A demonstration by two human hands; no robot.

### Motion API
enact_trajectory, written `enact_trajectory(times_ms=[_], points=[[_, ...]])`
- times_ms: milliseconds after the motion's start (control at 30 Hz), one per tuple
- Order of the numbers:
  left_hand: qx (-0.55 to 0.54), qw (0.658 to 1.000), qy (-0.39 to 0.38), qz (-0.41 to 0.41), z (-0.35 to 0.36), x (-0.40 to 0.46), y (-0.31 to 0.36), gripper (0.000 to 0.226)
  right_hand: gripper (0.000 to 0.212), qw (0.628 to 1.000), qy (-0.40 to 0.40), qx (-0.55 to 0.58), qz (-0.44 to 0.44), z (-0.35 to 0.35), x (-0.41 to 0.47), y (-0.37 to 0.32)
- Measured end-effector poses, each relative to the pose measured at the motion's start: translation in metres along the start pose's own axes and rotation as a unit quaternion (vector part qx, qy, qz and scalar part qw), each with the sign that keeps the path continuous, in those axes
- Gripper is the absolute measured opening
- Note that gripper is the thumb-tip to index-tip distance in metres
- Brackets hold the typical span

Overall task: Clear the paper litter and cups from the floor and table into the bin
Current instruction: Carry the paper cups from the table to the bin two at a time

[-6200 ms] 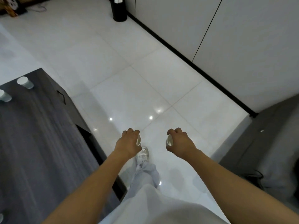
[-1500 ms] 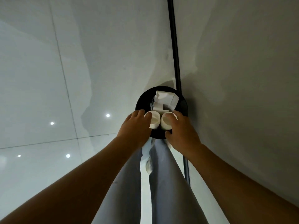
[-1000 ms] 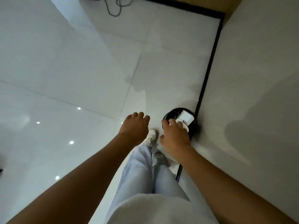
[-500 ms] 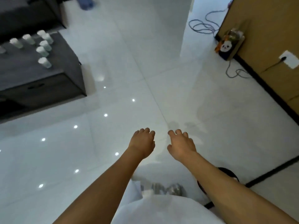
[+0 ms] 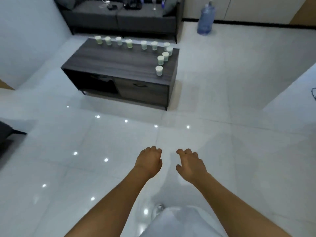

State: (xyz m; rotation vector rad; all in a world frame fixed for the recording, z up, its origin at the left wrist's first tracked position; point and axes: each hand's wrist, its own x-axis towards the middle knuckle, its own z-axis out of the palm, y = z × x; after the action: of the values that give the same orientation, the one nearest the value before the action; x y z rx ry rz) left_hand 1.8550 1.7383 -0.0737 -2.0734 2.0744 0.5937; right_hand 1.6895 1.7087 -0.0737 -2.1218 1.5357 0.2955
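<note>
Several white paper cups stand on the dark wooden coffee table (image 5: pixel 109 60), in a row along its far edge and down its right side; the nearest cup (image 5: pixel 158 70) is by the right front corner. My left hand (image 5: pixel 149 161) and my right hand (image 5: pixel 190 164) hang side by side over the white tiled floor, well short of the table, fingers loosely curled and holding nothing. The bin is out of view.
A dark grey sofa (image 5: pixel 119 16) stands behind the table. A blue water jug (image 5: pixel 206 19) sits by the far wall. A white wall corner (image 5: pixel 290 93) juts in on the right. Part of a dark seat (image 5: pixel 6 135) shows at the left edge.
Both hands let go of their cups over the black bin and came away with nothing in them. The view has swung from the bin round to the coffee table, now straight ahead.
</note>
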Motion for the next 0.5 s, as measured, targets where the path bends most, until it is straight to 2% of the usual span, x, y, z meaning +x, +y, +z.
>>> enact_trajectory(times_ms=[267,500], points=[[-0.054,0.993,0.031,-0.101,-0.043,0.053,-0.113,0.036,0.051,0.995,-0.042,-0.054,-0.066,-0.038,0.12,-0.077],[-0.079,0.98,0.045,-0.18,-0.09,0.143,-0.196,0.035,0.051,0.99,-0.062,-0.067,-0.107,-0.079,0.26,-0.136]])
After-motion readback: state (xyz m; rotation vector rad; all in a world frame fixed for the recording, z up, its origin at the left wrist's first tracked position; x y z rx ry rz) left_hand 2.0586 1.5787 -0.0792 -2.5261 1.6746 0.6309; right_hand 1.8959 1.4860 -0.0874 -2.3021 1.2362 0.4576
